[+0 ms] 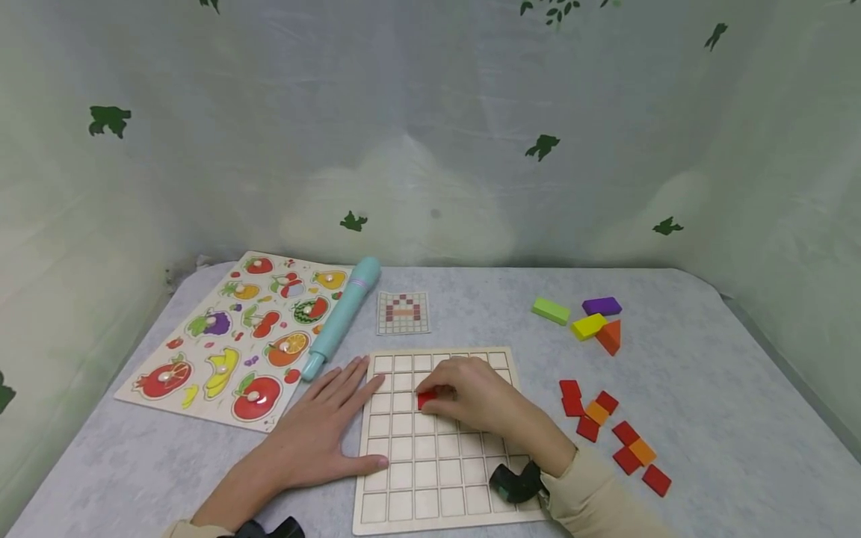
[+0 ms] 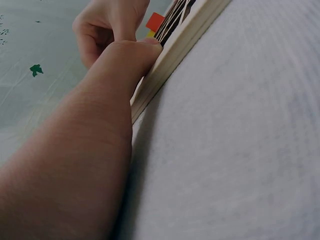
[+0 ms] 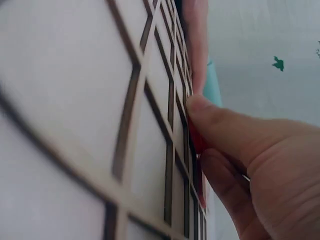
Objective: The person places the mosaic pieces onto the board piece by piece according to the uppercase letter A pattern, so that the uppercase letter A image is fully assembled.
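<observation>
A wooden grid board (image 1: 425,448) lies flat in the middle of the table. My right hand (image 1: 474,396) is over its upper cells, pinching a red square tile (image 1: 425,400) between thumb and fingers. In the right wrist view the pinched red tile (image 3: 196,139) is tilted against the grid. A second bit of red (image 3: 202,187) shows just below the fingers there; its shape is partly hidden. My left hand (image 1: 326,426) rests with fingers spread along the board's left edge, its thumb on the border. Loose red tiles (image 1: 627,460) and orange tiles (image 1: 642,450) lie right of the board.
Behind the board lies a small pattern card (image 1: 403,313) with coloured squares. A fruit puzzle board (image 1: 222,336) takes up the left side, with a light-blue stick (image 1: 341,317) along its right edge. Green (image 1: 551,311), yellow (image 1: 588,326), purple (image 1: 602,305) and orange (image 1: 609,338) blocks sit back right.
</observation>
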### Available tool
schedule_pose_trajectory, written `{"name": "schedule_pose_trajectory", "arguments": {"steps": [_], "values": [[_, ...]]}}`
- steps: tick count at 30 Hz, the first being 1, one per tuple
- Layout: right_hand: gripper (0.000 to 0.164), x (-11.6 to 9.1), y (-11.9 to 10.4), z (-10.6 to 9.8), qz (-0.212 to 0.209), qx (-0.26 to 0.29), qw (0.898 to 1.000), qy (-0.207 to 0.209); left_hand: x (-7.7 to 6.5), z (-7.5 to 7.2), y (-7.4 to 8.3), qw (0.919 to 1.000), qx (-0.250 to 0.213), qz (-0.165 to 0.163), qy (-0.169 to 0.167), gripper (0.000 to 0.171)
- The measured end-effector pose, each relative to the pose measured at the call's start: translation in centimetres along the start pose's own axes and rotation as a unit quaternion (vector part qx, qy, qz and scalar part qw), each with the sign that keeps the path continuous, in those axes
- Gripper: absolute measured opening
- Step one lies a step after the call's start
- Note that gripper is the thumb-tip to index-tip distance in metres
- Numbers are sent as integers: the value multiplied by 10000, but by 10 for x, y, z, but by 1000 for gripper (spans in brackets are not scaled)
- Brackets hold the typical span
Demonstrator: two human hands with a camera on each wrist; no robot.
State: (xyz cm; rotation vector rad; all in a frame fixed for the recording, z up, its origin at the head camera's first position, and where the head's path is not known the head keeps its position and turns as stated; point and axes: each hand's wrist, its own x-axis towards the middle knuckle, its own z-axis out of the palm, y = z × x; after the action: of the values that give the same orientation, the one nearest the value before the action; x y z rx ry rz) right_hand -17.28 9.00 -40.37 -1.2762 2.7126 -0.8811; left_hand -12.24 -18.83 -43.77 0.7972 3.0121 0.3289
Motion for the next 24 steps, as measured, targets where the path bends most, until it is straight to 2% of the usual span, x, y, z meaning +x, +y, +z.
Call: {"name": "schedule_pose_trajectory", "arguments": {"steps": [7, 14, 18, 24], "values": [[15, -1, -3, 5, 115, 137, 9996, 213, 0, 1, -1, 9999, 62, 93, 68, 113], [13, -5, -7, 5, 25, -245, 9997, 77, 1, 1, 0, 9999, -7, 86, 79, 112], [21, -12, -8, 3, 310, -166, 9994, -12, 0, 2, 0, 10000, -32, 45, 50, 112], [23, -26, -7, -7, 646, 24, 9977, 200, 1, 1, 1, 10000, -42, -7, 23, 113]]}}
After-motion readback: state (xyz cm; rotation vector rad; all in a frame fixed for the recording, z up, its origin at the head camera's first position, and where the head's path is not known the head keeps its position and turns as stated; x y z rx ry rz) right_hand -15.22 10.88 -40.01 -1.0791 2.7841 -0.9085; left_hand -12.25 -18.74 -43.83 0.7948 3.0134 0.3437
